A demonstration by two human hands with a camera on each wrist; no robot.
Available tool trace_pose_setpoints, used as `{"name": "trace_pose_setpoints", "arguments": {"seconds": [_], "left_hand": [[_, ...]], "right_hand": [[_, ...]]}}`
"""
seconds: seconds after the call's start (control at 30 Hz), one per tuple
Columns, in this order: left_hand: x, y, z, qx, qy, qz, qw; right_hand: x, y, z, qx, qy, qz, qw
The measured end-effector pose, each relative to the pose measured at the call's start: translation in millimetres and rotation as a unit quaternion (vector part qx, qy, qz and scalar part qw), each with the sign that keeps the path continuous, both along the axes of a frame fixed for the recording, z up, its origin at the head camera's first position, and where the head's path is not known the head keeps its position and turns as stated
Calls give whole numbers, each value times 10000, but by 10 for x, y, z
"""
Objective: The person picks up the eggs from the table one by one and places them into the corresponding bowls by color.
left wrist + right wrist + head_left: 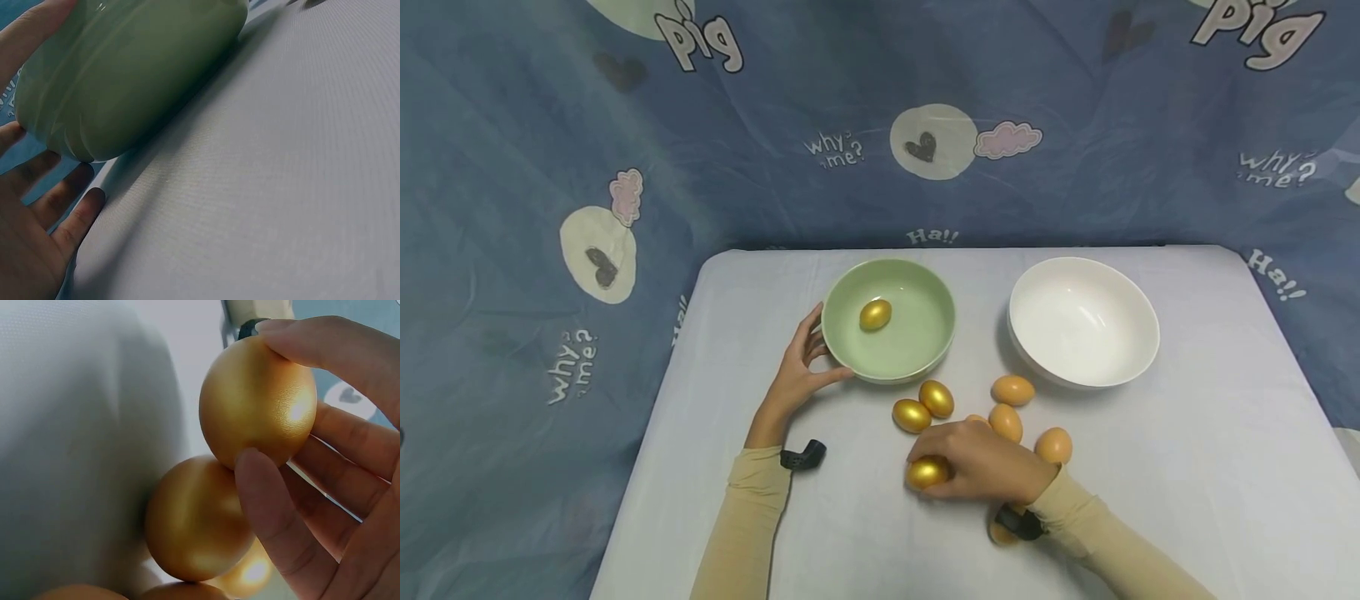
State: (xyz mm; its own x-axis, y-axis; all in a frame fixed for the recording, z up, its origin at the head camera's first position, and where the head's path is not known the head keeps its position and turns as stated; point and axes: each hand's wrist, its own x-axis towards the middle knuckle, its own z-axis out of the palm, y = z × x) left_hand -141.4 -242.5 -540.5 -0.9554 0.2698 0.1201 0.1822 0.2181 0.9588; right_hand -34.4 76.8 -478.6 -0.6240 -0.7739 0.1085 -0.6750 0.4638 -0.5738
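- Pale cloth over the table (1187, 467), cartoon-print blue drape behind.
- My right hand (988, 468) pinches a gold egg (927, 472) between thumb and fingers, low over the cloth near the loose eggs.
- It looks smooth, light and probably slippery; I'd grip across its widest part.
- My left hand (797, 367) cups the green bowl (925, 350) with relaxed fingers; one gold egg inside.

Right hand (981, 467) hides part of orange egg (976, 419).
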Motion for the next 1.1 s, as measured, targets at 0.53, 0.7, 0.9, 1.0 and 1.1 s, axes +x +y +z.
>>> {"name": "trace_pose_setpoints", "arguments": {"seconds": [0.53, 0.7, 0.9, 1.0, 1.1], "left_hand": [[-9, -4, -9, 43, -10, -20, 10000], [-20, -5, -15, 38, -14, -28, 10000], [-21, -5, -12, 34, -5, -44, 10000], [-15, -2, -4, 41, -23, -40, 10000], [-8, 0, 3, 37, -24, -30, 10000]], "right_hand": [[-124, 47, 144, 119, -63, -47, 9999], [-189, 69, 230, 167, -125, -123, 9997], [-295, 107, 274, -5, -232, -50, 9997], [-355, 117, 309, -131, -322, -34, 9994], [-418, 117, 344, -170, -236, -2, 9996]]}}
